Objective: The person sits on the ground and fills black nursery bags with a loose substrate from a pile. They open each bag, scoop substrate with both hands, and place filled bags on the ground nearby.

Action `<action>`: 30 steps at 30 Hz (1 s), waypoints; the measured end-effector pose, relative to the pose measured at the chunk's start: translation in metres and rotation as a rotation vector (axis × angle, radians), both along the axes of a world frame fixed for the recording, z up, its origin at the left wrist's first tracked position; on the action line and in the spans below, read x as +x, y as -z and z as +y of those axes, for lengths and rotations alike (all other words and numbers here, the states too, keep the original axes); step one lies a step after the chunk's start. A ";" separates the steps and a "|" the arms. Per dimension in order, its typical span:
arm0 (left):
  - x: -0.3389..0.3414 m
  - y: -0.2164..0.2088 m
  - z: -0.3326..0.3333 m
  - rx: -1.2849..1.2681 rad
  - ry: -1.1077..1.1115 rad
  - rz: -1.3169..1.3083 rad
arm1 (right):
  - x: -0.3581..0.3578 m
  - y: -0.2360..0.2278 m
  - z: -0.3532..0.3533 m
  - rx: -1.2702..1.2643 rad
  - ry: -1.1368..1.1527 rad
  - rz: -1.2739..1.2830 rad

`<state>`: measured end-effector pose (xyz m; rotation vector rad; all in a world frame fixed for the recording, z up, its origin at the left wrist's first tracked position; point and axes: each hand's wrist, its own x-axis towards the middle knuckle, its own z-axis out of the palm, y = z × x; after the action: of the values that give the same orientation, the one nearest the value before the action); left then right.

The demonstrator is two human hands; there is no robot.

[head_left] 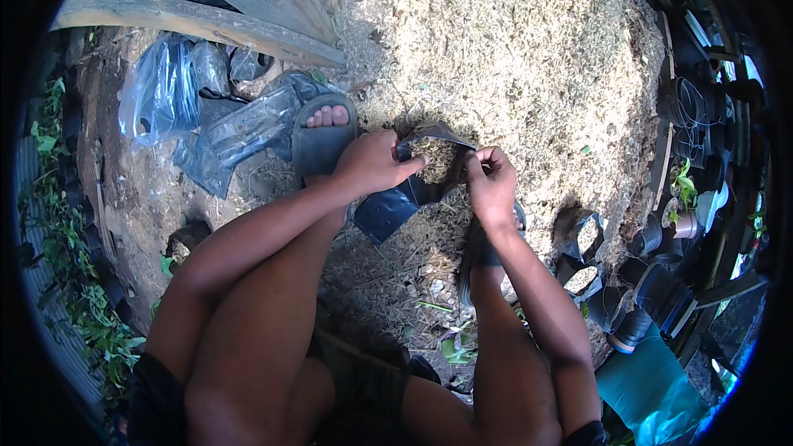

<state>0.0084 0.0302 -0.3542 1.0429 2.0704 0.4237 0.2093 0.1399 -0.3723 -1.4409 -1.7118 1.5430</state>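
Note:
Between my feet I hold open the mouth of a black plastic planting bag (428,191), with light husk-like material visible inside its ring. My left hand (376,167) grips the bag's left rim, its thumb stretched toward the opening. On the other side my right hand (492,185) pinches the right rim between thumb and fingers. A flat black plastic piece with small holes (387,213) lies just below the bag; whether it is part of it I cannot tell. The bag's underside is hidden.
Pale husks (529,58) cover the ground ahead. At left lie crumpled black bags (256,124) and a clear plastic bag (161,91), below wooden beams (198,21). Filled black bags (578,235) stand at right, near stacked dark pots (661,293) and a green sheet (652,388).

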 end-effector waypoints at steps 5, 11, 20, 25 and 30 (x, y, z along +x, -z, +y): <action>0.000 0.006 -0.001 -0.173 0.172 -0.110 | -0.006 -0.007 -0.001 -0.008 0.010 0.032; 0.002 0.026 -0.003 -0.089 0.086 -0.424 | -0.004 -0.019 0.002 0.002 -0.051 0.026; 0.002 0.029 -0.007 -0.096 -0.100 -0.638 | 0.049 0.043 0.037 0.752 0.268 -0.400; 0.001 0.033 -0.005 -0.076 -0.136 -0.659 | 0.102 0.071 0.071 0.465 0.556 -0.154; 0.001 0.031 -0.006 -0.056 -0.156 -0.649 | 0.122 0.068 0.084 0.441 0.564 0.060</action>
<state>0.0097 0.0238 -0.3856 0.5998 1.5668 0.6766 0.3317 0.2241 -0.4398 -1.4481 -1.3346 0.8395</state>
